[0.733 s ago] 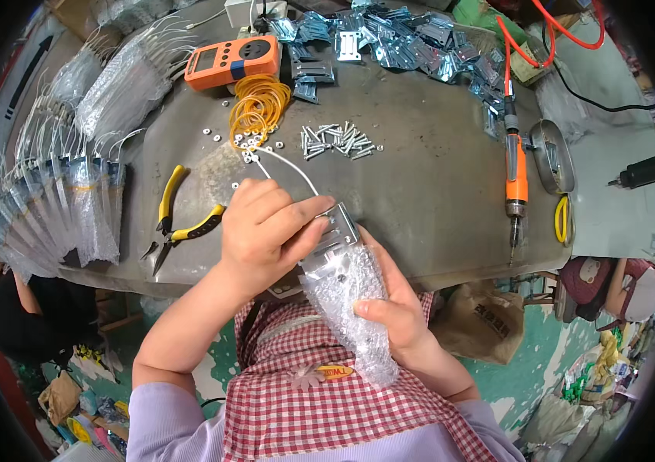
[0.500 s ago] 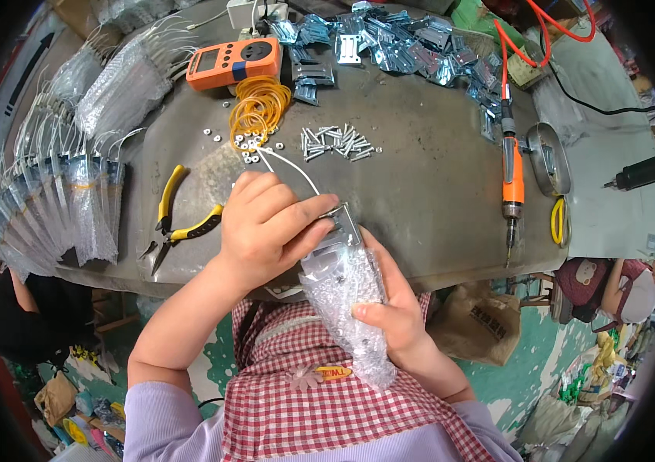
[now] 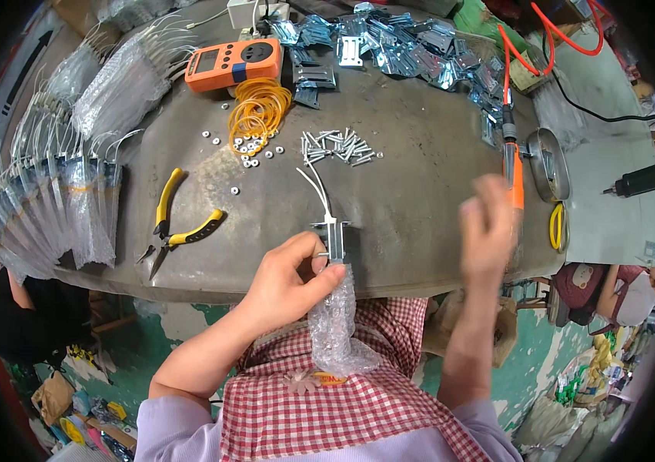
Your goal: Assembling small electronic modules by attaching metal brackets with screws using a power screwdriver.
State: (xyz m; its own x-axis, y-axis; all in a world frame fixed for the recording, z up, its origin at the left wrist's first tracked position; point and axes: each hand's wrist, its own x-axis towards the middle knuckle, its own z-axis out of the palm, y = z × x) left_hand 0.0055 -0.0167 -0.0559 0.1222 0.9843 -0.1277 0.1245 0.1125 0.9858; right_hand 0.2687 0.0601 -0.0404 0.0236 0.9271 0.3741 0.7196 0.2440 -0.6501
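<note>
My left hand (image 3: 294, 273) is closed around a metal part (image 3: 335, 240) whose lower end sits in a clear bubble-wrap sleeve (image 3: 333, 323). Two white wires (image 3: 316, 189) rise from its top end, and a short silver pin, perhaps a screw, sticks out sideways by my fingertips. At the right, my right hand (image 3: 489, 227) is blurred by motion, its fingers over the lower part of an orange electric screwdriver (image 3: 514, 181); whether it grips the tool I cannot tell. Loose screws (image 3: 337, 146) lie in a pile beyond the held part.
Yellow-handled pliers (image 3: 170, 223) lie open at left, near small white nuts (image 3: 249, 146) and yellow rubber bands (image 3: 260, 108). Farther back are an orange meter (image 3: 233, 65) and blue-silver metal plates (image 3: 420, 48). Bubble-wrapped parts (image 3: 93, 208) fan out at far left; a metal tin (image 3: 549, 163) stands right.
My right hand has let go of the wrapped part and moved right to the screwdriver. My left hand has come down and now holds the part alone, turned more upright with its edge showing.
</note>
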